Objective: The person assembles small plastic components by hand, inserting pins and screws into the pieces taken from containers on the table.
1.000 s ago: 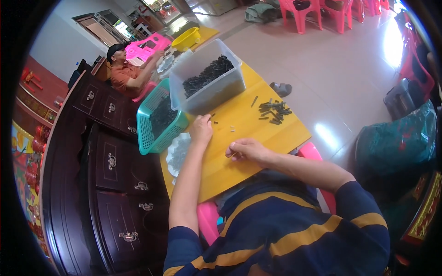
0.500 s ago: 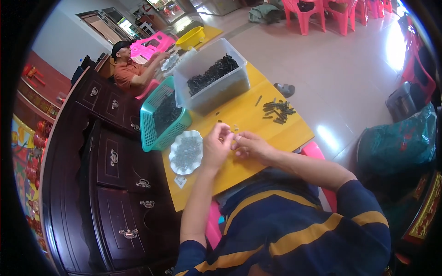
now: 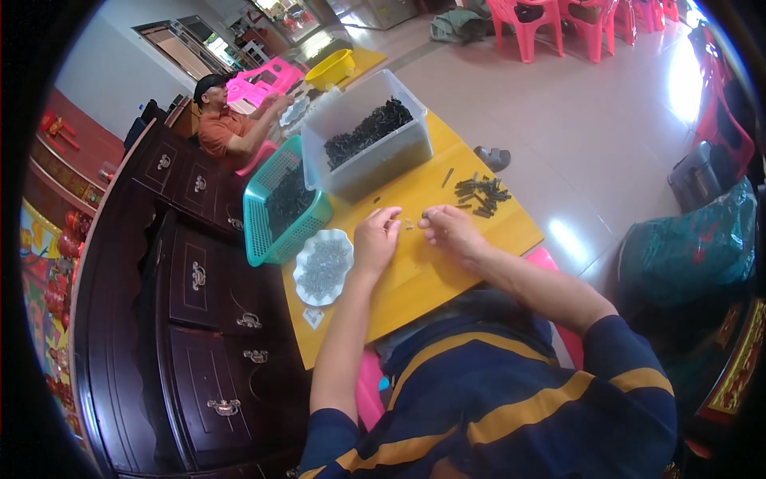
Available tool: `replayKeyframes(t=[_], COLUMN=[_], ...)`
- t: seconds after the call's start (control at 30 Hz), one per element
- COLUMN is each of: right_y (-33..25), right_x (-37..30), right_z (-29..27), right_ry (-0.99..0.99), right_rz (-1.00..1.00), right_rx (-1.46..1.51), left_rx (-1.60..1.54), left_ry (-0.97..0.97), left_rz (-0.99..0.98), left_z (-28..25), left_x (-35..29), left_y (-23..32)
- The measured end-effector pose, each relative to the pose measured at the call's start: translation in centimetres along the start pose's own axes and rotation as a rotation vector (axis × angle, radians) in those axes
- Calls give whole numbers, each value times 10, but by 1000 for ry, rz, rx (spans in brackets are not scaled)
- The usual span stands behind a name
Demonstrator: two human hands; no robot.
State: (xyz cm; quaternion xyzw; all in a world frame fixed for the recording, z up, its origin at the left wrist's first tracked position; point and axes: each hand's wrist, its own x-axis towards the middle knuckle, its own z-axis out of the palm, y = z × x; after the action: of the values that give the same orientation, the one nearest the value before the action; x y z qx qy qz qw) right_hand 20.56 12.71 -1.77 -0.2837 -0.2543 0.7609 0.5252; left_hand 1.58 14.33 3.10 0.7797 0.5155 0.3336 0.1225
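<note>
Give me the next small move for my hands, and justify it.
Probably bring the right hand over to the left hand: the right fingertips appear to pinch a small dark piece, the hands are apart, and the pale bits lie on the table between them. Whether the left hand holds anything is hard to tell.

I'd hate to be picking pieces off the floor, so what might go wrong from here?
The dark strips lie near the table's right edge, so the right hand might knock some off. The scalloped white dish sits beside the left forearm; a bump could spill it. The tiny pale bits between both hands could get brushed away.
</note>
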Motion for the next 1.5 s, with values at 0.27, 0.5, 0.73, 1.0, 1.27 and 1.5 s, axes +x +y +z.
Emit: replayKeyframes(t=[0.27, 0.5, 0.73, 1.0, 1.27, 1.5], right_y=[-17, -11, -6, 4, 5, 0], right_x=[1, 9, -1, -11, -17, -21], right_z=[-3, -7, 2, 4, 8, 13], right_ry=[99, 68, -45, -258, -424, -436], right_rz=[19, 42, 71, 51, -7, 90], right_rx=[82, 77, -54, -335, -618, -519], left_rx=[145, 256, 185, 116, 178, -18], left_ry=[-148, -194, -14, 67, 57, 99], left_rz=[85, 142, 40, 55, 47, 43], left_z=[18, 19, 9, -23, -25, -25], left_x=[24, 31, 15, -41, -70, -75], left_y=[-35, -38, -43, 42, 56, 53])
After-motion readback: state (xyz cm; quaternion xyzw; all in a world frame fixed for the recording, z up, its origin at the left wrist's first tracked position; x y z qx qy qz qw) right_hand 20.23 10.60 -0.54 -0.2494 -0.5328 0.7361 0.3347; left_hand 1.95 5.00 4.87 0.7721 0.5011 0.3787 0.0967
